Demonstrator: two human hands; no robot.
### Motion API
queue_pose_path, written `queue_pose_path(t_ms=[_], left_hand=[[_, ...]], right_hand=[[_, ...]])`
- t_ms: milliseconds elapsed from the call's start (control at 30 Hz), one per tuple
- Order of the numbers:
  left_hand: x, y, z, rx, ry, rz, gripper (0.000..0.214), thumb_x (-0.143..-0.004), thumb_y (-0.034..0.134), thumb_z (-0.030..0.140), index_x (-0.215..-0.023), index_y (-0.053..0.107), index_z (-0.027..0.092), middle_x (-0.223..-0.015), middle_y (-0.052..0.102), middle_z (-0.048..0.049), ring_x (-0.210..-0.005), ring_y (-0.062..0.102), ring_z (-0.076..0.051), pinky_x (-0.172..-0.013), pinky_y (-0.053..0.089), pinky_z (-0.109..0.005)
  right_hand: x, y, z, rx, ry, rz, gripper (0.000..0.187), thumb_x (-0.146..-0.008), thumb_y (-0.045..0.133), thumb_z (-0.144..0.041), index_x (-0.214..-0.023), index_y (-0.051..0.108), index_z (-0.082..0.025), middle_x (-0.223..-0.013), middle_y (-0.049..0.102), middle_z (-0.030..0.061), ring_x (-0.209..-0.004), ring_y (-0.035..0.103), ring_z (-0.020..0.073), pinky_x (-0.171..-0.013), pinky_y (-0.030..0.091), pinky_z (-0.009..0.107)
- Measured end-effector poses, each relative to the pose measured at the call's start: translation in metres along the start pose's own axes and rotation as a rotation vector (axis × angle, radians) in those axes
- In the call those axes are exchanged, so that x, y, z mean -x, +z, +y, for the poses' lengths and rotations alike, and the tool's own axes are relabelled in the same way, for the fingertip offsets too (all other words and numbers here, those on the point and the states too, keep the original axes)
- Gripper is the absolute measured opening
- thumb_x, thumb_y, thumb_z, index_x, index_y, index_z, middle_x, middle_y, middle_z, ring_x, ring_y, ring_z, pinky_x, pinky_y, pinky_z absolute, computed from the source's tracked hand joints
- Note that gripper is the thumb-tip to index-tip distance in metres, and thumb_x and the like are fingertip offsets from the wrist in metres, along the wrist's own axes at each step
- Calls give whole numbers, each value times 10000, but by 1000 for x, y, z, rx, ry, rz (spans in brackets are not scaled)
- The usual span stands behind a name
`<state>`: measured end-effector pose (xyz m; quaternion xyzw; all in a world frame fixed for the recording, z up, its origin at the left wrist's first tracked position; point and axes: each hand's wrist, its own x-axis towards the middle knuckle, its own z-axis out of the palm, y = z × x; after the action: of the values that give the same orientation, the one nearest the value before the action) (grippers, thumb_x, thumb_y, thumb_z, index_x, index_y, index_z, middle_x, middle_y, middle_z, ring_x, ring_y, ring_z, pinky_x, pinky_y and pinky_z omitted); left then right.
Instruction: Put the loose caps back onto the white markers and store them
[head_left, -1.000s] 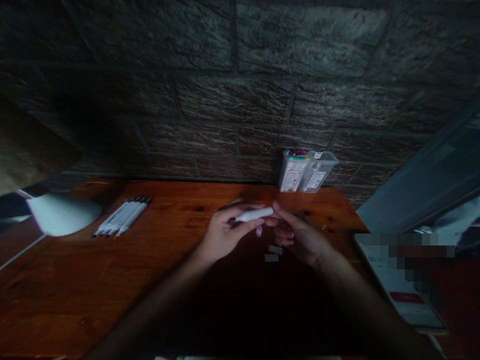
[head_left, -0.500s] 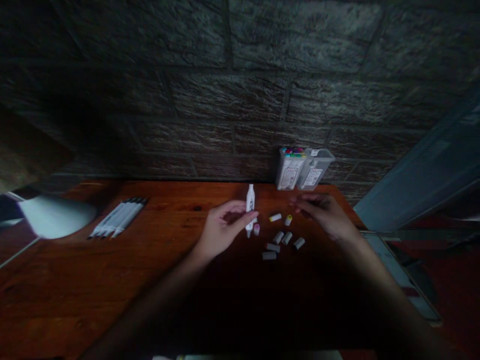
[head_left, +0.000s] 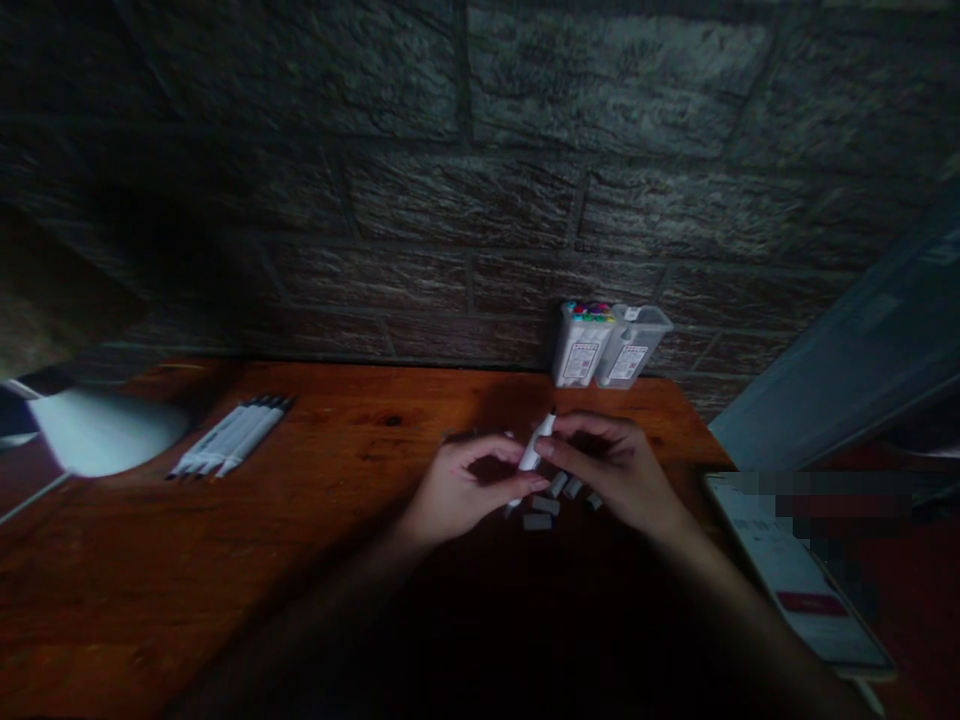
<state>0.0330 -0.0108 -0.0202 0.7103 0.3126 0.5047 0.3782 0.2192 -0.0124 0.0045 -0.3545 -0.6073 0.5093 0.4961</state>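
By the wall [head_left: 420, 200], a box [head_left: 579, 350] of markers [head_left: 589, 312] (left grip [head_left: 461, 488] and right grip [head_left: 621, 472] clamped on another marker [head_left: 532, 452])

The reddish-brown wooden tabletop [head_left: 337, 480] shows a dark knot [head_left: 393, 420], and its near part falls into deep shadow. At the left stands a white, cone-shaped lamp base [head_left: 109, 435]; just right of it, several white markers [head_left: 232, 440] lie slanted side by side. Small marker caps [head_left: 537, 521] lie loosely grouped right of the middle. Toward the back edge stand a translucent plastic case [head_left: 581, 358] and, beside it, a matching case [head_left: 627, 358].
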Motion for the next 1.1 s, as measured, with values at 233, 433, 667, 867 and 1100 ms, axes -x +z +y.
queue_pose_path(t_ms=[233,433,667,867,1100], left_hand=[[1,0,-5,38,-62,-17,144,-762,773,214,-899,754,178,-872,769,-47,-772,697,-170,-740,543,-255],[2,0,-3,91,-95,-85,129,-813,718,202,-928,756,159,-883,760,-52,-792,689,-162,-747,543,-248],[3,2,3,342,-229,-112,147,-759,761,157,-904,771,182,-851,762,-23,-753,690,-123,-709,545,-211],[4,5,7,523,-340,-145,136,-745,772,122,-863,779,189,-806,774,-9,-714,708,-101,-687,554,-181],[7,5,6,536,-344,-180,148,-751,780,146,-895,778,180,-852,788,-41,-763,735,-133,-724,572,-205]], right_hand=[[-2,-3,-2,32,-5,91,118,-729,798,-302,-817,747,-242,-756,705,-16,-661,634,113,-644,522,243],[-4,-2,0,-11,-42,134,184,-692,825,-324,-744,688,-213,-692,680,-18,-598,609,99,-587,517,221],[-2,-1,-1,-74,-87,80,106,-741,804,-251,-761,702,-231,-712,693,-40,-613,614,70,-603,507,177],[0,-1,-5,-63,-132,53,70,-754,791,-221,-768,728,-248,-688,693,-48,-606,609,58,-587,495,150],[4,2,-9,-54,-195,53,95,-729,803,-194,-775,748,-256,-657,686,-47,-548,591,69,-522,498,165]])
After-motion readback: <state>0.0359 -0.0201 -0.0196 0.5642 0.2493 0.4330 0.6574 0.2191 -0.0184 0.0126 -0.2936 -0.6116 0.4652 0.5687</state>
